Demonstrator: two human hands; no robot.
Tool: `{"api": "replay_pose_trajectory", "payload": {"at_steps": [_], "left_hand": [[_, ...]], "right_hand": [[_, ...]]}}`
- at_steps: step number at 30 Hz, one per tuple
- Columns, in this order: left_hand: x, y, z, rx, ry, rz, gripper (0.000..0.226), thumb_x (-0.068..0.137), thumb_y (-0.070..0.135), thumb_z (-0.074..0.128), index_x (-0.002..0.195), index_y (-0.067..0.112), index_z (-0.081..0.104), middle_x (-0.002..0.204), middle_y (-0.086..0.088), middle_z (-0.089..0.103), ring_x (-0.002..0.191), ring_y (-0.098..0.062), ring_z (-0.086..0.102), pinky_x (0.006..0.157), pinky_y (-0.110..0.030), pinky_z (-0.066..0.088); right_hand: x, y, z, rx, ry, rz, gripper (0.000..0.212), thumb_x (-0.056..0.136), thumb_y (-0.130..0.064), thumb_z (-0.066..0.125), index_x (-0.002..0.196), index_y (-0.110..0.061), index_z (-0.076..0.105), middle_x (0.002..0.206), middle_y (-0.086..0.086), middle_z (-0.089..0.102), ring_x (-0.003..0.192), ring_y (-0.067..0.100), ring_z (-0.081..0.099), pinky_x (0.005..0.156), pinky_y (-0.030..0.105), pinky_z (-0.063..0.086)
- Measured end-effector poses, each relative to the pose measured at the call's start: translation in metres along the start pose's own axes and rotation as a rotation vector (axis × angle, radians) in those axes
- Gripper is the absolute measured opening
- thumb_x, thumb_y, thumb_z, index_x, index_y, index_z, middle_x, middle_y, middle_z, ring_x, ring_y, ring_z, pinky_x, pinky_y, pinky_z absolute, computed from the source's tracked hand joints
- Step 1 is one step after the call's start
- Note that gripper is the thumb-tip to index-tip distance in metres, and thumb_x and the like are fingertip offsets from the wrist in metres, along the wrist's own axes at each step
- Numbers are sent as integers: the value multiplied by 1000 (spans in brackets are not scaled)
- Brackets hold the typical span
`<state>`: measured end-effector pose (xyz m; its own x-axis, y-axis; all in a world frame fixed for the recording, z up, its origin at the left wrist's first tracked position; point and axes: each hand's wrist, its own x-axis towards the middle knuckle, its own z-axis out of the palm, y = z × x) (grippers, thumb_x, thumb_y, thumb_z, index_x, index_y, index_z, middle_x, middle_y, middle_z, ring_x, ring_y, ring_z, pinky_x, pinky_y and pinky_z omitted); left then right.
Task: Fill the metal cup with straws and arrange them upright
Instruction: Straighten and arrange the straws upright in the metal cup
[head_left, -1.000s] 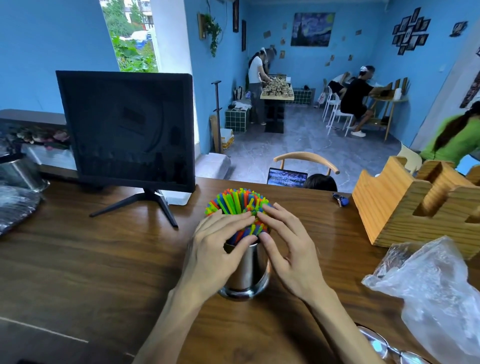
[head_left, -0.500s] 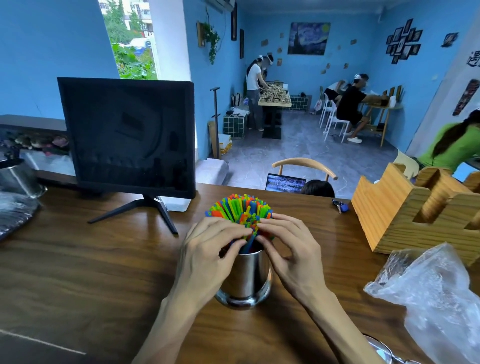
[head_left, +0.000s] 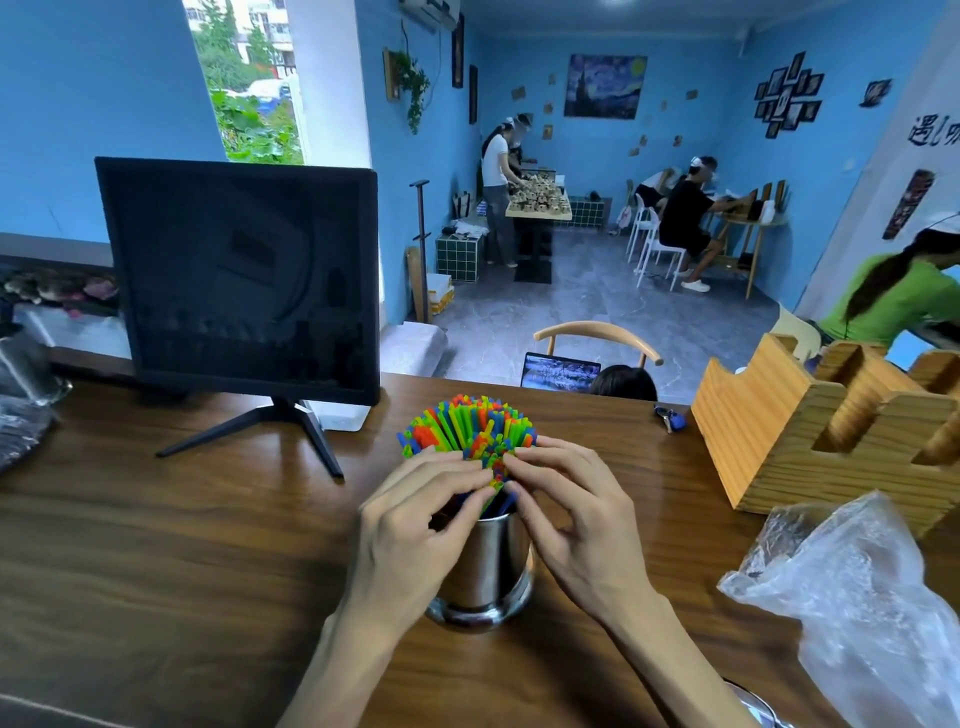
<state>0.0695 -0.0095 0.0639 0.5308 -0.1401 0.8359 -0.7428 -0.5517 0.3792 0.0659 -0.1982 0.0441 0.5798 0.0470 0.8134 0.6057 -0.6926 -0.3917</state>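
pinching at the near side of the bunch, the fingers (head_left: 470, 467) of the left hand (head_left: 410, 530) and of the right hand (head_left: 576, 519) are curled round the straws (head_left: 462, 426), fingertips nearly meeting over the middle. the straws are packed into the metal cup (head_left: 485, 566), fanned outward at the top. the cup is stood upright on the wooden bench (head_left: 182, 545), between both palms. a black monitor (head_left: 239, 275) is set behind to the left, a wooden holder (head_left: 810, 431) and a clear plastic bag (head_left: 862, 597) to the right.

A shiny metal cup (head_left: 488, 561) stands upright, packed with fanned-out multicoloured straws (head_left: 467, 428).
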Motion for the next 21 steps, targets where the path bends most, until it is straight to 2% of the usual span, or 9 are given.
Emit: {"api": "replay_pose_trajectory", "payload": {"at_steps": [4, 6, 7, 9, 10, 12, 15, 18, 21], "left_hand": [[8, 1, -10, 66, -67, 35, 13, 83, 24, 84, 96, 23, 82, 108, 12, 74, 112, -15, 63, 100, -40, 50], [11, 6, -16, 116, -81, 63, 8, 83, 30, 79, 91, 30, 81, 101, 19, 73, 111, -14, 59, 103, -45, 45], [14, 10, -19, 123, -82, 61, 7, 82, 33, 78, 89, 32, 80, 97, 23, 72, 110, -12, 58, 103, -43, 42], [21, 19, -24, 98, -61, 24, 6, 81, 38, 78, 86, 35, 78, 93, 29, 69, 109, -9, 58, 104, -30, 34], [25, 24, -28, 59, -32, -6, 8, 80, 39, 78, 86, 35, 77, 94, 31, 67, 107, -5, 58, 102, -21, 32], [35, 36, -37, -108, 54, -71, 9, 82, 36, 76, 91, 32, 76, 96, 25, 67, 98, -2, 62, 92, -12, 39], [47, 53, -51, -470, 233, -157, 10, 86, 26, 76, 94, 32, 75, 90, 11, 75, 79, -10, 71, 75, -18, 53], [54, 59, -60, -737, 405, -237, 9, 85, 31, 76, 93, 33, 73, 86, 7, 76, 65, -10, 68, 62, -21, 55], [55, 50, -65, -840, 506, -347, 9, 83, 30, 72, 92, 29, 71, 88, 2, 75, 63, -9, 67, 64, -22, 56]], "right_hand": [[-1, -2, -4, 53, -56, 56, 25, 99, -28, 62, 119, -21, 76, 119, -9, 69, 128, 13, 57, 104, 39, 50], [3, -5, -7, 118, -88, 106, 28, 101, -31, 57, 120, -23, 75, 122, -12, 67, 129, 14, 56, 106, 38, 48], [5, -7, -9, 150, -99, 127, 29, 101, -33, 56, 121, -23, 74, 125, -12, 66, 129, 15, 55, 106, 38, 47], [11, -14, -12, 161, -111, 141, 32, 99, -38, 57, 125, -25, 71, 132, -12, 61, 133, 16, 52, 110, 40, 43], [14, -18, -13, 136, -121, 131, 34, 99, -41, 57, 128, -28, 69, 136, -13, 59, 138, 16, 48, 113, 40, 38], [19, -27, -14, 68, -171, 93, 39, 99, -51, 53, 133, -36, 63, 143, -21, 53, 147, 16, 36, 118, 39, 24], [24, -36, -12, 51, -245, 55, 37, 100, -51, 49, 132, -39, 62, 143, -26, 52, 151, 13, 27, 116, 37, 14], [26, -36, -16, 151, -218, 94, 24, 102, -41, 50, 112, -38, 71, 122, -28, 65, 140, 9, 43, 111, 39, 19], [24, -32, -30, 391, -174, 201, 19, 98, -38, 58, 104, -34, 75, 98, -16, 73, 107, 11, 66, 99, 40, 39]]}}
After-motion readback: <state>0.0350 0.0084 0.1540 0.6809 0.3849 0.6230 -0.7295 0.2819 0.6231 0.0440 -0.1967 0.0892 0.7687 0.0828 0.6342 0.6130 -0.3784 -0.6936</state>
